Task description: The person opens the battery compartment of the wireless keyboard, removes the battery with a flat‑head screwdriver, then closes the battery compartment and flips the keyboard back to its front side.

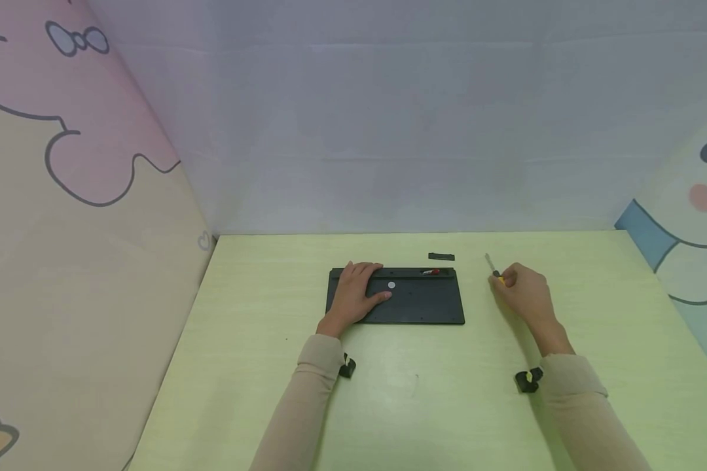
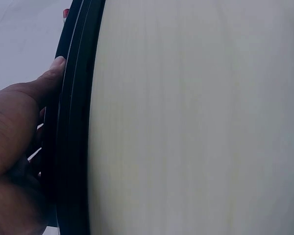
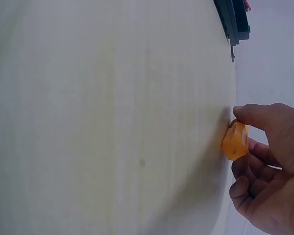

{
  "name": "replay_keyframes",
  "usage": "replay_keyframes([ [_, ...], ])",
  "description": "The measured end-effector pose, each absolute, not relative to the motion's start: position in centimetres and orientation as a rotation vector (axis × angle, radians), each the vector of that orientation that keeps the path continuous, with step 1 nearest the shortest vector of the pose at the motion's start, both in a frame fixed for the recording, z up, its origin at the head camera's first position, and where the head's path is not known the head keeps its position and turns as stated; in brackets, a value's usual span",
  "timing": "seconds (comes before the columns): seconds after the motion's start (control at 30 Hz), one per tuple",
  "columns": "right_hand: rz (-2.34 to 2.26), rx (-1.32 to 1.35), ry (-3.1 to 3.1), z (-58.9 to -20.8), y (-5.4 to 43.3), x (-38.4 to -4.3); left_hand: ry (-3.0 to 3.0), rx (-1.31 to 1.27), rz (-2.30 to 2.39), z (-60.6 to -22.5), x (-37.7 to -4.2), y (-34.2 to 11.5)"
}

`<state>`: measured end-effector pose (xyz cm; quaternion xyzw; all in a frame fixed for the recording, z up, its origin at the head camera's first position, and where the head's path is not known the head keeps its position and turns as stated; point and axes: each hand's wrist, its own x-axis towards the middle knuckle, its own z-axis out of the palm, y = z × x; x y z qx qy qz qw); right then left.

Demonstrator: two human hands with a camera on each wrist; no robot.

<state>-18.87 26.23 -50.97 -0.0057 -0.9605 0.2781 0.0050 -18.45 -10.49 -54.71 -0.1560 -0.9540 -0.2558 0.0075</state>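
A dark flat keyboard (image 1: 421, 306) lies underside up on the table, a round pale sticker (image 1: 391, 285) on it. Along its far edge is an uncovered battery compartment with a red and silver battery (image 1: 433, 271) inside. My left hand (image 1: 352, 293) rests on the keyboard's left part, fingers extended toward the far edge and thumb spread. To the right of the keyboard, my right hand (image 1: 527, 294) pinches a screwdriver (image 3: 234, 142) by its orange-yellow handle, the metal shaft pointing away from me. A small black battery cover (image 1: 441, 256) lies just behind the keyboard.
The pale yellow-green table (image 1: 412, 405) meets a whitish curtain-like backdrop (image 1: 389, 131) at its far edge. A wall with cartoon drawings (image 1: 82, 275) stands at the left, and another decorated panel (image 1: 692, 261) at the right. Black mounts sit at both wrists.
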Motion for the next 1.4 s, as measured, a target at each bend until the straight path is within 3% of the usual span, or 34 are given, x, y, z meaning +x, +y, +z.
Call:
replay_keyframes([
  [0.4, 0.858, -0.004, -2.976, -51.1, 26.2, -19.3, -2.974, -0.493, -0.809, -54.6, -18.5, -10.5],
  [0.83, 0.825, 0.389, -2.887, -49.0, 22.7, -20.6, -2.968, -0.498, -0.805, -54.4, -18.6, -10.6],
  [1.4, 0.851, 0.554, -2.976, -49.5, 18.6, -21.4, -2.959, -0.496, -0.840, -54.4, -18.3, -10.5],
])
